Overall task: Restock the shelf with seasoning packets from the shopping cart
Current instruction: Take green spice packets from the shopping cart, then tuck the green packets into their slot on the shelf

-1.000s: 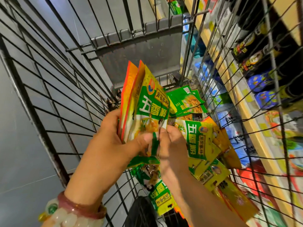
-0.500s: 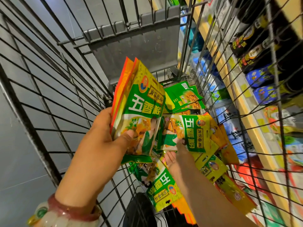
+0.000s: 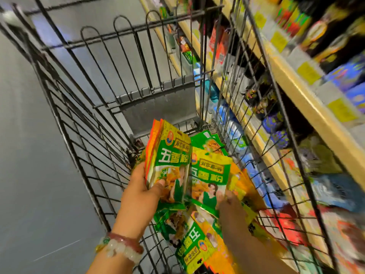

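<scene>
Cart (image 3: 83, 135) top open; wire walls, loose packets (image 3: 189, 246) crowd the btm.

Seasoning packets being gathered inside the shopping cart (image 3: 83, 123), beside the shelf (image 3: 296, 89).

A stack of packets (image 3: 169, 161), green and yellow with orange edges and white lettering, is being held upright near the cart's far end. A single packet (image 3: 209, 178) of the same design is being held just beside the stack, tilted and overlapping its right edge. Loose packets (image 3: 189, 246) are lying jumbled on the cart's floor towards the near right corner, some face up, some turned sideways. The shelf's yellow-edged boards are being seen blurred along the cart's right wall.
</scene>
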